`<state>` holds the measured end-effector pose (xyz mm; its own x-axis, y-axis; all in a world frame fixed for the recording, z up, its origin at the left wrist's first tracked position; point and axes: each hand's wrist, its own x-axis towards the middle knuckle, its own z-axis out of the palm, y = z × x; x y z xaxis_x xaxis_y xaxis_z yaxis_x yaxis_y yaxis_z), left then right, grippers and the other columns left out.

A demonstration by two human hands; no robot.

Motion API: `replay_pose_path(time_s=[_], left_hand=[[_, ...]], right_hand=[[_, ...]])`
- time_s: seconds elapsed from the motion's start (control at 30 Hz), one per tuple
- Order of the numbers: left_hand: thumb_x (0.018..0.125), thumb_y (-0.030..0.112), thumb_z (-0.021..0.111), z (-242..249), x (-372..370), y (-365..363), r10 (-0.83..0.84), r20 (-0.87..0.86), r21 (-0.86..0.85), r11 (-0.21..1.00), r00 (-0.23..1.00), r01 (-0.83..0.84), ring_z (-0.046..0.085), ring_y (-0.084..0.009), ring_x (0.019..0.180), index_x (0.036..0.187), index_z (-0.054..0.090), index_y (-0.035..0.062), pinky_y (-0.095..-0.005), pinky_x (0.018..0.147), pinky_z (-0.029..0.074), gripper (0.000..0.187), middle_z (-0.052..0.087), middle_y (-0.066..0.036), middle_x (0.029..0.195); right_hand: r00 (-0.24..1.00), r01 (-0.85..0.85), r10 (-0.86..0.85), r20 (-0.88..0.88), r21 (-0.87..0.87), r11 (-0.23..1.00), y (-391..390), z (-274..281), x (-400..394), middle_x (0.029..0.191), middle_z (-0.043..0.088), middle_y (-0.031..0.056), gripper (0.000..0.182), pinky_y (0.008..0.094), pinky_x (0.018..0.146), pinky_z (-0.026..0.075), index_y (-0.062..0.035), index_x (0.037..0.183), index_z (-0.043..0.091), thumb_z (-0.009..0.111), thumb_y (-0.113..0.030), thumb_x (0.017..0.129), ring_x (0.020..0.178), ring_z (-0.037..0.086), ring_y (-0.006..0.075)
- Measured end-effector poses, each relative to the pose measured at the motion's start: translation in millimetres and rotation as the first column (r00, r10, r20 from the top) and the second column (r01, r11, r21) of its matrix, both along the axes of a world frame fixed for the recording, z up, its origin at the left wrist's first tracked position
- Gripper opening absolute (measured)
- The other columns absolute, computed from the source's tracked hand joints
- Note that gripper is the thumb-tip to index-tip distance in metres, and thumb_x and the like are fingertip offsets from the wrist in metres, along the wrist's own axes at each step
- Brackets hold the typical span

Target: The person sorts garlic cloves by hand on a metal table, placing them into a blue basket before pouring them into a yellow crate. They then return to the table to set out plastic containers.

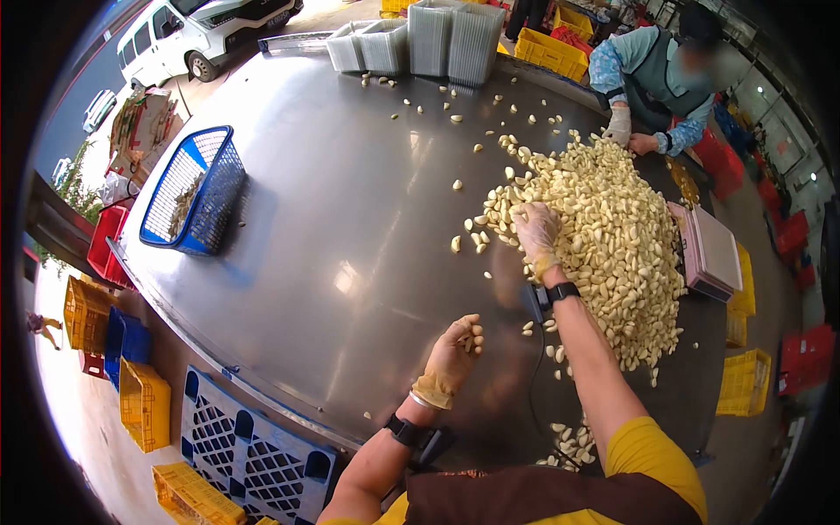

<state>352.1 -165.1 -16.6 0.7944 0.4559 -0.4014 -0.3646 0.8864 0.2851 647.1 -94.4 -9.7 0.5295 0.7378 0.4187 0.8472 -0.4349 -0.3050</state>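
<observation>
A large heap of peeled garlic cloves [612,236] lies on the metal table [350,210]. My right hand [538,232], in a thin clear glove, is at the heap's left edge, fingers bent over cloves; what lies under the fingertips is hidden. Nearer the front of the table, my left hand [454,350] is raised, gloved and curled around several garlic cloves that show at its fingers. Loose cloves lie scattered beside the heap.
A blue basket [210,201] stands at the left, stacked clear plastic trays [446,44] at the far edge. A pink-and-white box [707,249] sits right of the heap. Across the table, a co-worker's gloved hand [619,125] touches the heap. Crates and a pallet surround the table.
</observation>
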Motion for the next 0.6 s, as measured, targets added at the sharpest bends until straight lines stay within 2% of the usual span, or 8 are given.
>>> replay_pose_path(time_s=[0.07,0.1,0.17,0.2,0.27,0.33,0.47,0.6], left_hand=[[0.098,0.026,0.055,14.5,1.7,4.8,0.084,-0.085,-0.052,0.995,0.993,-0.089,0.061,-0.0161,0.093,0.118,0.060,0.0092,-0.0315,0.086,0.050,0.026,0.064,-0.003,0.105],[0.098,0.028,0.056,19.0,1.5,7.1,0.136,-0.186,-0.101,0.982,0.973,-0.157,0.061,-0.0183,0.100,0.122,0.058,0.0096,-0.0343,0.090,0.050,0.030,0.063,-0.005,0.113],[0.098,0.029,0.056,15.0,-0.9,9.7,0.190,-0.172,-0.173,0.960,0.967,-0.220,0.060,-0.0199,0.105,0.125,0.056,0.0104,-0.0365,0.093,0.049,0.033,0.061,-0.007,0.119],[0.098,0.030,0.056,12.8,-1.4,7.7,0.233,-0.159,-0.244,0.932,0.959,-0.267,0.059,-0.0215,0.109,0.127,0.054,0.0111,-0.0386,0.096,0.048,0.035,0.059,-0.008,0.125],[0.098,0.027,0.056,1.5,-3.6,11.8,0.216,-0.193,-0.239,0.936,0.957,-0.260,0.062,-0.0209,0.103,0.125,0.057,0.0113,-0.0359,0.089,0.052,0.031,0.063,-0.009,0.120],[0.098,0.021,0.054,-24.2,-9.2,20.6,0.135,0.013,-0.264,0.956,0.991,-0.127,0.065,-0.0209,0.096,0.121,0.061,0.0100,-0.0330,0.080,0.055,0.026,0.068,-0.008,0.111],[0.097,0.020,0.055,-19.5,-11.8,22.5,0.139,-0.032,-0.233,0.962,0.990,-0.143,0.065,-0.0183,0.094,0.122,0.061,0.0105,-0.0308,0.079,0.054,0.027,0.069,-0.004,0.107],[0.100,0.024,0.051,-7.4,-6.1,15.6,0.216,-0.149,-0.356,0.899,0.965,-0.256,0.063,-0.0190,0.101,0.120,0.061,0.0102,-0.0332,0.086,0.052,0.027,0.069,-0.003,0.109]], right_hand=[[0.952,-0.264,0.284,-0.112,0.161,0.951,-25.7,21.2,-27.3,0.095,0.064,0.0056,0.011,0.0381,0.081,0.046,-0.0107,0.092,0.067,0.070,-0.017,0.084,0.091,0.059,0.0256],[0.809,-0.426,0.468,-0.356,0.195,0.884,-43.7,39.4,-53.0,0.098,0.065,0.0056,0.015,0.0350,0.084,0.048,-0.0093,0.098,0.067,0.072,-0.014,0.085,0.093,0.060,0.0218],[0.468,-0.677,0.474,-0.746,0.042,0.734,-67.4,59.2,-94.2,0.111,0.065,0.0046,0.023,0.0330,0.093,0.049,-0.0088,0.107,0.066,0.072,-0.017,0.086,0.101,0.061,0.0195],[0.456,-0.713,0.519,-0.723,0.052,0.699,-68.2,62.0,-110.5,0.111,0.064,0.0014,0.025,0.0337,0.094,0.047,-0.0117,0.111,0.065,0.071,-0.015,0.087,0.101,0.059,0.0191],[0.699,-0.708,0.681,-0.218,-0.074,0.703,-39.8,33.1,-113.7,0.121,0.061,0.0089,0.028,0.0395,0.092,0.048,-0.0119,0.117,0.062,0.063,-0.018,0.090,0.108,0.060,0.0260],[0.813,-0.547,0.552,0.186,-0.084,0.833,-4.9,8.7,-114.2,0.119,0.061,0.0078,0.026,0.0407,0.087,0.048,-0.0155,0.117,0.061,0.054,-0.016,0.092,0.105,0.059,0.0264],[0.874,-0.475,0.480,-0.079,-0.348,0.808,13.1,-6.8,-114.1,0.105,0.060,0.0078,0.015,0.0412,0.084,0.048,-0.0125,0.102,0.061,0.048,-0.011,0.094,0.100,0.059,0.0267],[0.427,-0.664,0.743,-0.515,0.379,0.644,-74.1,30.6,-146.3,0.113,0.062,0.0084,0.027,0.0389,0.091,0.048,-0.0088,0.114,0.062,0.065,-0.019,0.089,0.105,0.059,0.0293]])
